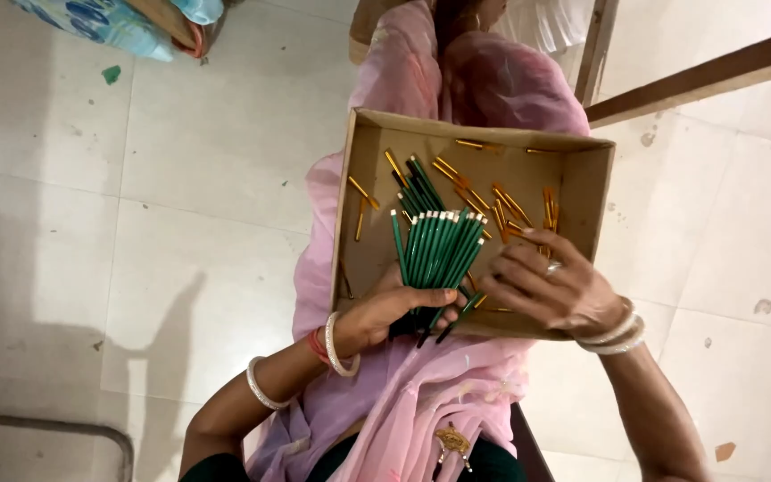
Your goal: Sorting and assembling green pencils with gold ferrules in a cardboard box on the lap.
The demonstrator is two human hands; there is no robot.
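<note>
Two hands work over your lap. Your left hand (394, 308) is clamped around a fanned bundle of green pencils (435, 250), thumb pressed across their lower ends, white-tipped tops pointing away from you. Your right hand (542, 286) is half curled, fingers loosely bent and touching the bundle's right edge near the bottom; whether it pinches a pencil cannot be told. Both hands sit over the near edge of a shallow brown cardboard box (354, 178), matte and open-topped, resting on pink draped fabric (403, 393). Inside the box lie more green pencils and scattered thin orange-yellow sticks (506, 210). Pale bangles (341, 344) circle both wrists. Glossy off-white floor tiles (91, 223) surround you.
</note>
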